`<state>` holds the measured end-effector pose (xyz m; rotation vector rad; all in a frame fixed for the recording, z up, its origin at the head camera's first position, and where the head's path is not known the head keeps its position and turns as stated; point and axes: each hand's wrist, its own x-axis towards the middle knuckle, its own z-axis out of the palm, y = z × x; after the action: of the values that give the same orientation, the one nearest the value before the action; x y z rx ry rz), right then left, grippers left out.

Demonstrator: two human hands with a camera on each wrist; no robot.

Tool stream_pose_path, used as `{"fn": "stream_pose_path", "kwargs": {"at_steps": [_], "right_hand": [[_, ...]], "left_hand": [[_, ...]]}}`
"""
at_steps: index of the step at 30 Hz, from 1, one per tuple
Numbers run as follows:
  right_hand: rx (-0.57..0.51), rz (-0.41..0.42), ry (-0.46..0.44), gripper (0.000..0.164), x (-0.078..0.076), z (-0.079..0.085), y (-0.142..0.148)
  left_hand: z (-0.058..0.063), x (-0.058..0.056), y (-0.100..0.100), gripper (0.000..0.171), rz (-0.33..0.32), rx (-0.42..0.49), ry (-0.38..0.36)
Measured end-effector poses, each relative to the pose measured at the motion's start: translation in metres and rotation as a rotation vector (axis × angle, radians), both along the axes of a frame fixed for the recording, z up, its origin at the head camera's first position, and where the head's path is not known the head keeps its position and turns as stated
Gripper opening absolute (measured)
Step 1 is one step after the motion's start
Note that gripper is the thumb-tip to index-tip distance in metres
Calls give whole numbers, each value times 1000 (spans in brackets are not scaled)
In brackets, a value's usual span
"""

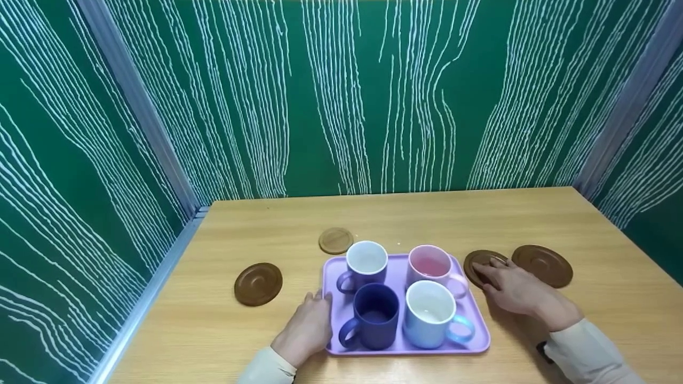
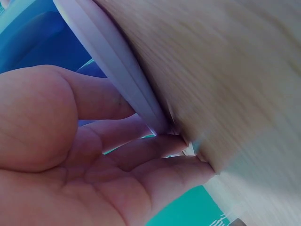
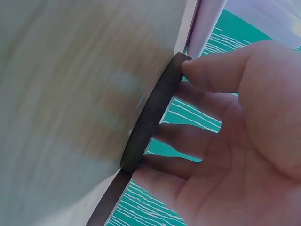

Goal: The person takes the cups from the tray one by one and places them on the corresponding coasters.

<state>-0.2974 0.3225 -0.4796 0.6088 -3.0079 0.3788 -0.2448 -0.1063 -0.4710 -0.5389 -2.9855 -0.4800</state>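
On the table lies a lilac tray (image 1: 403, 341) with several mugs: a dark navy mug (image 1: 376, 320), a light blue mug (image 1: 429, 320), a pink mug (image 1: 427, 266) and a purple mug with white inside (image 1: 368, 261). My left hand (image 1: 307, 325) holds the tray's left edge; the left wrist view has the thumb against the rim (image 2: 127, 80). Right of the tray, my right hand (image 1: 523, 290) grips a round brown coaster (image 3: 155, 113). Its thumb is at the coaster's edge and the fingers lie over it. The coaster appears flat on the table.
A second brown coaster (image 1: 541, 266) lies just right of the held one. Another brown coaster (image 1: 259, 284) is left of the tray, and a lighter wooden disc (image 1: 336, 241) sits behind it. A green wall (image 1: 320, 106) with white lines stands beyond the wooden table (image 1: 427, 218).
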Motion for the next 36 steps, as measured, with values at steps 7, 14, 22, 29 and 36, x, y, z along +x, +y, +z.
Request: {"fn": "stream_pose_path", "kwargs": {"at_steps": [7, 14, 22, 29, 36], "right_hand": [[1, -21, -6, 46, 0, 1, 0], [18, 4, 43, 45, -2, 0, -1], [20, 3, 6, 46, -9, 4, 0], [9, -9, -39, 47, -22, 6, -2], [26, -4, -75, 50, -38, 7, -3]], "left_hand": [[-7, -2, -2, 47, -23, 10, 45], [-1, 0, -1, 45, -6, 16, 12], [-14, -7, -3, 47, -24, 13, 42], [-9, -5, -3, 48, -15, 7, 22], [-1, 0, -2, 50, -12, 3, 3]]}}
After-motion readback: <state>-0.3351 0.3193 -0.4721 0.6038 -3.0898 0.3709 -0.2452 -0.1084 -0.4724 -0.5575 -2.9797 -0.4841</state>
